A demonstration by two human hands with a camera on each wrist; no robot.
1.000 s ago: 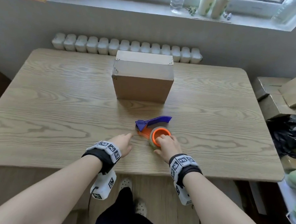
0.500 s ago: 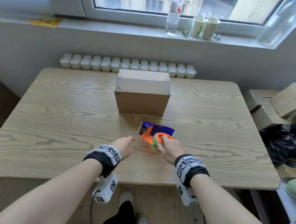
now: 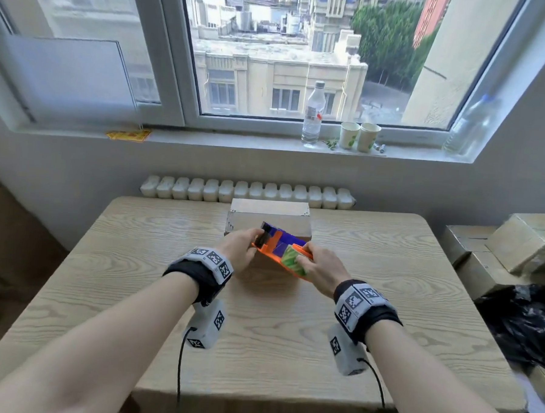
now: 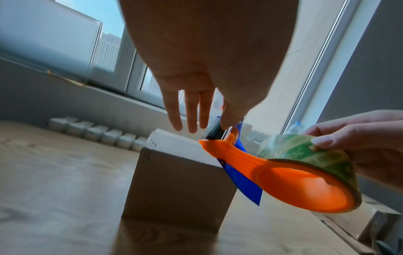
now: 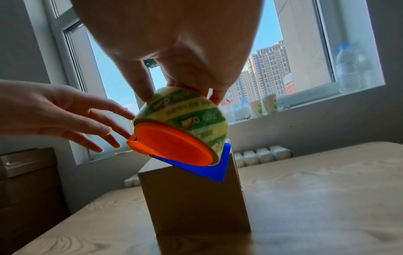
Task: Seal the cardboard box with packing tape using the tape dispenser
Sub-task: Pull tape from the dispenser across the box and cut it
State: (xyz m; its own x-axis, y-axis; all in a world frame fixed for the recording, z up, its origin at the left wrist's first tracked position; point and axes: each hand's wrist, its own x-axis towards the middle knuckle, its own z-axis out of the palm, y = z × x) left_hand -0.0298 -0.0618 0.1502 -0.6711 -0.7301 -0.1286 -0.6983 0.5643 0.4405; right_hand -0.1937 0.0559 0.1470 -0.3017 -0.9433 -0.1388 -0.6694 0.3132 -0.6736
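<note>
A closed brown cardboard box stands at the far middle of the wooden table. An orange and blue tape dispenser hangs in the air just in front of the box. My right hand grips its green-printed tape roll from above. My left hand has straight fingers, and its thumb tip touches the dispenser's black front end.
A white radiator runs behind the table. A water bottle and two paper cups sit on the windowsill. Stacked cardboard boxes and a black bag crowd the table's right side.
My right hand has lifted the dispenser off the table and carried it toward the box. My left hand rose from the table to the dispenser's front end. The head view tilted up.
</note>
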